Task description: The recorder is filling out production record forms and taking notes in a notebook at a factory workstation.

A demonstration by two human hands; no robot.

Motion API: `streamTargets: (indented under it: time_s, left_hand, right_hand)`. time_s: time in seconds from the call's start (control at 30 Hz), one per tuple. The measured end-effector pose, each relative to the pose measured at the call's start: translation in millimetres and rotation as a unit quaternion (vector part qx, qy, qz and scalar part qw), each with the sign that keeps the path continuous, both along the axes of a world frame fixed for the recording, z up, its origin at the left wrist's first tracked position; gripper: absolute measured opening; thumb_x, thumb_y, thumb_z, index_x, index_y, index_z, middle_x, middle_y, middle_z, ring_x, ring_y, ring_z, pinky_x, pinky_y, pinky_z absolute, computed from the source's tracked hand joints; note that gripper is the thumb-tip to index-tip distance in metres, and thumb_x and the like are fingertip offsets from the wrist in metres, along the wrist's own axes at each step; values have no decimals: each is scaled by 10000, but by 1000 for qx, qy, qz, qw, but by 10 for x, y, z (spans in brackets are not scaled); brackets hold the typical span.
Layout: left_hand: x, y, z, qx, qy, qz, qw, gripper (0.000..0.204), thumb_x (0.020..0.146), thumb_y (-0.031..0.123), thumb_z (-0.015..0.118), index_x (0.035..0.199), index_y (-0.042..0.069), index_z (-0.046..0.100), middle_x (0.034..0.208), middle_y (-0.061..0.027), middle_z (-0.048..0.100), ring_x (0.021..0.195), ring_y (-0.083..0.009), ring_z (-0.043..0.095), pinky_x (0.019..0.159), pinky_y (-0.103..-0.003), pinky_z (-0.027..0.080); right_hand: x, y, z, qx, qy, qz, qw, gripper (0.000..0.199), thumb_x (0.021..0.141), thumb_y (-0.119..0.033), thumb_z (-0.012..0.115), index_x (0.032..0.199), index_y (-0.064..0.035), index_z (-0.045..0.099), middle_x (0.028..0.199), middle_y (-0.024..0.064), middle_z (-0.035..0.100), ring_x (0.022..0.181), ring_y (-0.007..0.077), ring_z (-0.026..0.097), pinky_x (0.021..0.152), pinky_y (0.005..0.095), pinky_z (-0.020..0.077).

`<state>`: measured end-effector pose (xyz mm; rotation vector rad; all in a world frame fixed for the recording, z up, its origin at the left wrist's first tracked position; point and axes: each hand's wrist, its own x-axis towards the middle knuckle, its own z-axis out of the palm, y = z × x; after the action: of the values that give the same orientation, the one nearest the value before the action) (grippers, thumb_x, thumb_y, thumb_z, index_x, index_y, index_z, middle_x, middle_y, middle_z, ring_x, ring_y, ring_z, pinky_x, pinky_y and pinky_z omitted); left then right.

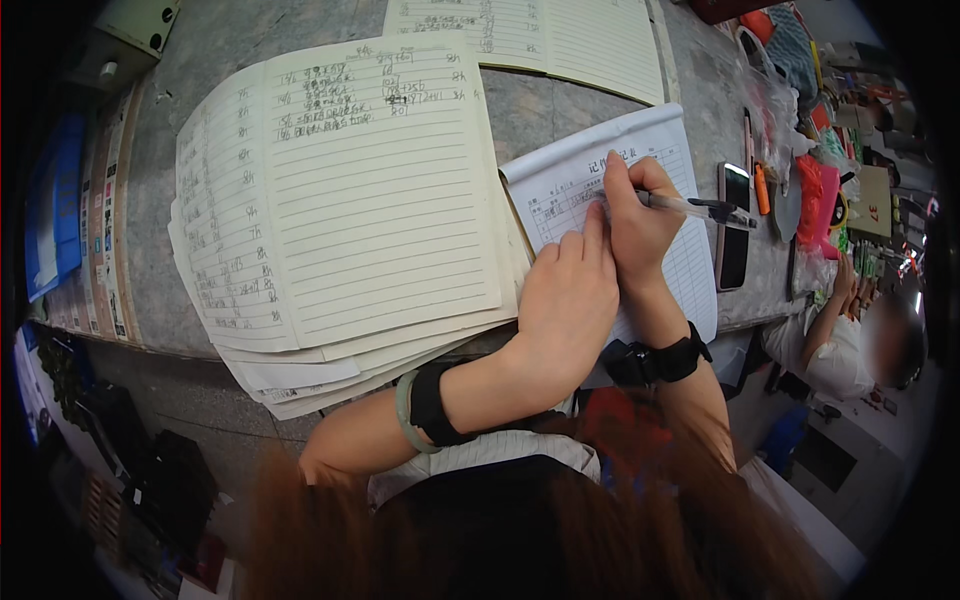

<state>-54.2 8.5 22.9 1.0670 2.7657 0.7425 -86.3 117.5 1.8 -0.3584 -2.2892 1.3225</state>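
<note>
My right hand (643, 215) grips a pen (682, 206) with a clear barrel, its rear end pointing right. The hand rests on a pad of printed forms (692, 265), whose top sheet has a ruled grid and some handwriting in its upper rows. My left hand (572, 300) lies on the same pad with its fingers stretched out, the fingertips next to the right hand and close to the written row. To the left, an open lined notebook (390, 220) with handwritten lines lies on loose, stacked pages. Its right edge sits beside the pad.
Another open notebook (600, 40) lies at the far side of the grey table (560, 100). Right of the pad are a phone (732, 258), a second dark-screened device (734, 188) and an orange marker (762, 190). Plastic bags (765, 95) crowd the right. A person (815, 335) sits beyond.
</note>
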Motion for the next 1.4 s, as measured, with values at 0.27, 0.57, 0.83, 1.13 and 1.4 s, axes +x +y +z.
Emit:
streamTargets:
  time_s: [0.27,0.57,0.83,1.13,1.4]
  left_hand:
    - [6,6,-16,-3,7,5,1000,380,679,99,489,1014,-81,493,1160,-176,446,761,-176,476,692,-262,409]
    - [12,12,-28,-4,-1,2,1000,394,676,126,519,1016,-73,495,1170,-173,442,771,-175,476,695,-262,410]
    - [23,32,-56,-8,-8,15,1000,442,648,166,571,1025,-54,500,1186,-152,440,787,-172,481,697,-261,412]
    - [21,33,-39,-13,-4,16,1000,494,635,184,603,1053,-50,481,1180,-147,442,802,-166,479,709,-255,411]
    - [9,65,-13,-38,-13,0,999,544,657,210,605,1118,-24,437,1202,-124,421,801,-165,479,686,-267,400]
  right_hand:
    - [-22,-14,0,-23,21,-1,1000,279,738,-29,589,523,-19,413,471,-40,389,455,19,298,394,212,234]
    - [-10,-1,6,-10,14,-9,1000,279,732,-23,585,517,-17,408,466,-38,389,455,22,307,401,210,241]
    - [-35,2,-54,-4,30,-8,1000,287,735,-23,587,520,-20,397,469,-39,373,459,24,293,403,212,236]
    - [-16,40,-49,-9,22,-24,999,298,733,-26,584,514,-23,382,471,-46,356,465,21,285,403,212,226]
    - [-27,112,-17,-25,11,-18,999,296,731,-45,601,518,-24,397,469,-48,355,459,22,282,400,209,221]
